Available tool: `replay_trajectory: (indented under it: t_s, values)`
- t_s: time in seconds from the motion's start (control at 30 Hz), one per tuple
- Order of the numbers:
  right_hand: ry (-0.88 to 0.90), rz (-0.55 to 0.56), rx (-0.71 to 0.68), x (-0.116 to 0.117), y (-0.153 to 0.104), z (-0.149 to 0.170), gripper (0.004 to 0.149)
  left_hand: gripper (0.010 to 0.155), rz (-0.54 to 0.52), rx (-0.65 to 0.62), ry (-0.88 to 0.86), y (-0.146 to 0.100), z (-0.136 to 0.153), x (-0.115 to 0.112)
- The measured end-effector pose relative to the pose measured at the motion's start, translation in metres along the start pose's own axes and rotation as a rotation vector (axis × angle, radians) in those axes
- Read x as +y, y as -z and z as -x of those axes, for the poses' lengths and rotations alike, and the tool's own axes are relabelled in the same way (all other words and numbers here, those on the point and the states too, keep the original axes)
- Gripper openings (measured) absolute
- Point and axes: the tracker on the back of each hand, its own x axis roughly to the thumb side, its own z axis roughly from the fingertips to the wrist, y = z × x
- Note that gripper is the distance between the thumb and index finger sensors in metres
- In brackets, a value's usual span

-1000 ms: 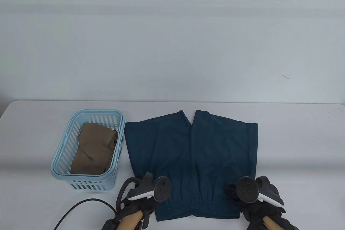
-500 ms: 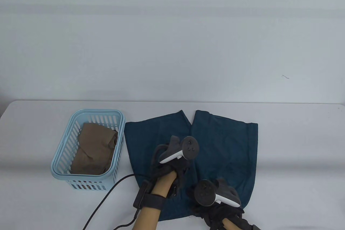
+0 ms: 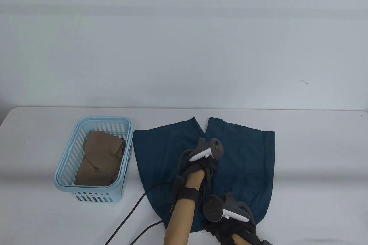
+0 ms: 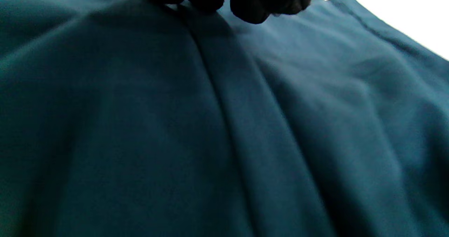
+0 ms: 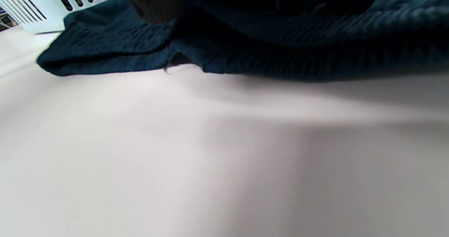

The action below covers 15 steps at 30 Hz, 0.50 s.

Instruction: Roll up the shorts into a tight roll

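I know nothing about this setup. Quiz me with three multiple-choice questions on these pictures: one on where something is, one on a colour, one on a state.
1. Where does the basket stand?
A. left of the shorts
B. on the shorts
C. right of the shorts

2. What colour are the shorts?
A. red
B. dark teal
C. yellow

3. What is the state of the shorts?
A. a tight roll
B. hanging up
C. spread out, not yet rolled

Answers: 1 A, the table view shows it beside their left edge. 2 B, dark teal in every view. 3 C, both legs lie open under the left hand and right hand.
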Motion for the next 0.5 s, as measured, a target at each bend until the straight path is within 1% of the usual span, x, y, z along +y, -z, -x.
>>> replay_trajectory:
  t_s: [0.17,0.27,0.37,0.5]
  values:
    - [-0.004,-0.001,0.005,0.001,0.0,0.001,0.063,0.052,0.012,-0.001,0.032,0.001,0.0,-0.006]
    - [-0.015,-0.008,0.005,0.002,0.0,-0.001,0.065,0.052,0.026,0.002,0.047,0.001,0.001,-0.009]
    - [-0.013,-0.018,-0.002,0.002,0.0,0.0,0.067,0.052,0.007,0.002,0.071,0.0,0.001,-0.012]
    - [0.013,-0.012,-0.002,0.0,0.0,0.003,0.065,0.052,0.0,0.015,0.094,0.0,0.0,-0.014]
